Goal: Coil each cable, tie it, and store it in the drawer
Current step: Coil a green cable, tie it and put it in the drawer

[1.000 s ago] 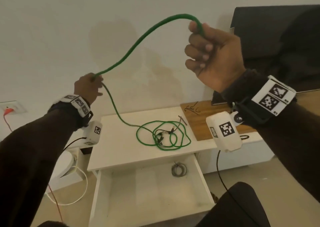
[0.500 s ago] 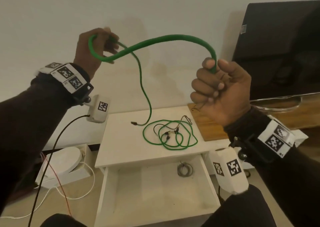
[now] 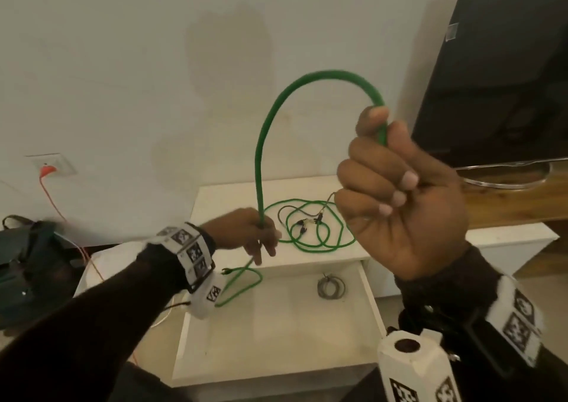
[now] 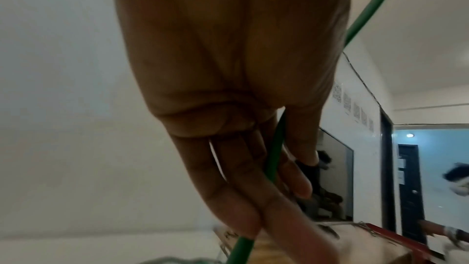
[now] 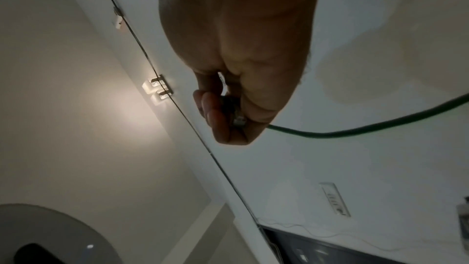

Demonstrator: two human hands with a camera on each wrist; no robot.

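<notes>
A thick green cable [image 3: 276, 103] arches between my two hands. My right hand [image 3: 399, 192] is raised in a fist and grips one end of it [image 5: 330, 133]. My left hand [image 3: 255, 235] is low over the white table and holds the cable [image 4: 272, 160] between thumb and fingers. The cable's free tail [image 3: 242, 285] with its plug hangs below the left hand over the open drawer [image 3: 276, 368]. A thin green cable [image 3: 313, 226] lies in loose loops on the white table top [image 3: 221, 199]. A small grey tied coil [image 3: 330, 286] lies in the drawer.
A dark TV screen [image 3: 498, 63] stands on a wooden board [image 3: 522, 196] at the right. A wall socket with an orange plug [image 3: 47, 169] is at the left, its cord running down to the floor. A dark bag [image 3: 27, 263] sits at the far left.
My left hand has dropped from head height down to the table's front edge, sliding along the cable. The arch now stands upright between the hands, and the tail hangs over the drawer.
</notes>
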